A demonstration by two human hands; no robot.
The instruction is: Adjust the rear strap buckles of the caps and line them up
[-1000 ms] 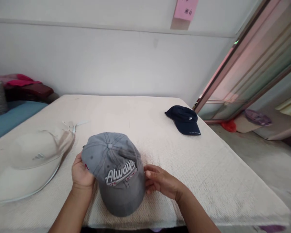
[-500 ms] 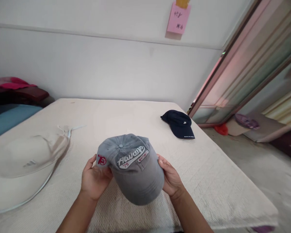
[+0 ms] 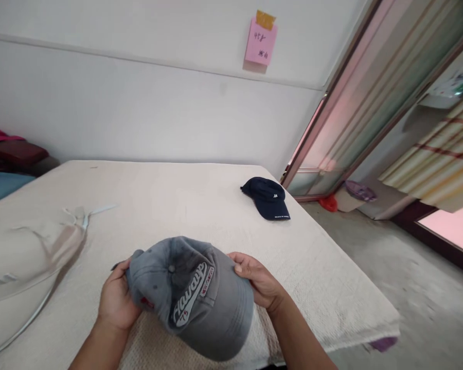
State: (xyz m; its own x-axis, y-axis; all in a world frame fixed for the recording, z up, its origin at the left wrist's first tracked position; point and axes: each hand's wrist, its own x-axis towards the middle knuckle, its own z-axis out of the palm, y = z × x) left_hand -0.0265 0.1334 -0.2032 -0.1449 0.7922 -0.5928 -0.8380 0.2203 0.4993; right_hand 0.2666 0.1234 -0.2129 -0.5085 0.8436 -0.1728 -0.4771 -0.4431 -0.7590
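Both my hands grip a grey-blue baseball cap (image 3: 227, 303) with white embroidered lettering, over the near part of the covered table. My left hand (image 3: 118, 298) is closed on the back edge of the crown; some of its fingers are hidden behind the cloth. On the brim's right edge, my right hand (image 3: 258, 280) pinches with the thumb on top and the other fingers partly underneath. The cap is tilted, brim toward the lower right, and its crown is dented near the lettering.
A navy cap (image 3: 266, 198) lies at the right side of the cream textured cover (image 3: 170, 195). A pale wide-brimmed hat (image 3: 27, 246) with a drawstring rests at the left. A pink note (image 3: 261, 42) is taped to the wall behind. Bare floor (image 3: 420, 267) lies to the right.
The grey-blue cap has turned so its brim points more to the right, and it sits lower and farther left. Its crown has become dented. The view has shifted to the right.
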